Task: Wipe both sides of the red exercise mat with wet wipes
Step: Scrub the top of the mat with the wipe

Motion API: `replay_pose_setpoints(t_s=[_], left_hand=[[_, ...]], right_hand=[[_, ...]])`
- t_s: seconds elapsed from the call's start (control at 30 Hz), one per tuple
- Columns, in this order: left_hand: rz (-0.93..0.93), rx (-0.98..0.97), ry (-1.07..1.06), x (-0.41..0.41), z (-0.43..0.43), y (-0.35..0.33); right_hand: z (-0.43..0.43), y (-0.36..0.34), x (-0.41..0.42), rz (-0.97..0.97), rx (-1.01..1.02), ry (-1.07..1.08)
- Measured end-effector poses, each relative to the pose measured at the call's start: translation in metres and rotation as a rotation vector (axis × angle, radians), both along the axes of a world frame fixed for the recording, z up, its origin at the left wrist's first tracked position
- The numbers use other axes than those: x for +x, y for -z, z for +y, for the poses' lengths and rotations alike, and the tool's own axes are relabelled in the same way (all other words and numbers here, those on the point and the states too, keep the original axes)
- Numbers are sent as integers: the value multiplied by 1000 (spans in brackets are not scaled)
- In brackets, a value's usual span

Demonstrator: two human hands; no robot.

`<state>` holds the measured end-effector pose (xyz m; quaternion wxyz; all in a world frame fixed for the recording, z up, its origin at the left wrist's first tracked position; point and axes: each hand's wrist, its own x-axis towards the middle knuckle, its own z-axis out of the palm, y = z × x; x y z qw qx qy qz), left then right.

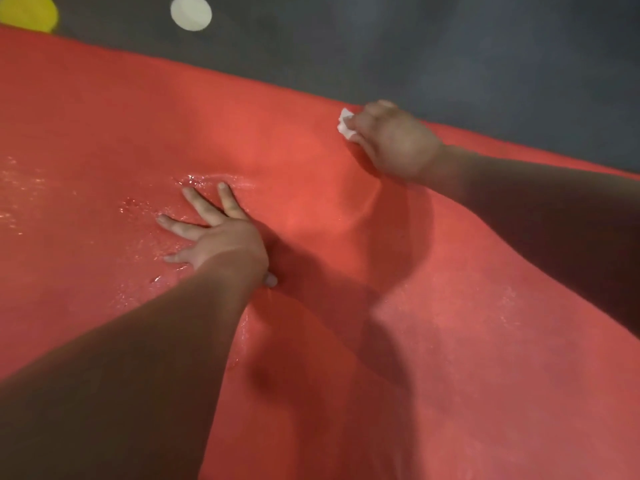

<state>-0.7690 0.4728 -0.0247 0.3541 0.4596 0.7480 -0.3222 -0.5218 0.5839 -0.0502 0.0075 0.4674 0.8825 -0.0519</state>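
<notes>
Hands work across a red foam exercise mat [311, 168] spread over dark grey flooring [450, 46]. Left hand [221, 233] presses flat, fingers splayed, on a glistening wet patch; right hand [394, 140] clutches a crumpled white wet wipe [345, 128] against the mat's far edge. A yellow disc [27, 10] and a white disc [190, 12] lie beyond.

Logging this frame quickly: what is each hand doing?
Left hand: open, fingers spread flat on the red mat.
Right hand: gripping a white wet wipe.

Quick count: one red exercise mat [138, 133], one wet wipe [345, 125], two hands: left hand [221, 237], right hand [394, 143]. Two round dots on floor [450, 46]: one yellow dot [27, 10], one white dot [190, 12].
</notes>
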Motion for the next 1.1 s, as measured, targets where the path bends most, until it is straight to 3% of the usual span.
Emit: replay_pose_setpoints(t_s=[0.2,0.37,0.53,0.67,0.8,0.97,1.03,1.1], left_hand=[[-17,-17,-13,-2,3,5],[-8,-32,-33,1,6,3],[-11,-6,-20,1,4,5],[-12,25,5,0,0,6],[-11,47,34,0,-2,7],[-17,27,33,-2,-2,3],[-16,38,59,-2,-4,1],[-20,47,77,-2,-6,1]], right_hand=[[17,22,-54,130,151,328],[19,25,-119,236,110,224],[16,20,-69,201,156,187],[-6,18,-7,85,207,386],[-2,22,-49,127,160,502],[4,15,-139,223,50,224],[2,14,-142,178,-8,49],[8,13,-122,157,24,53]])
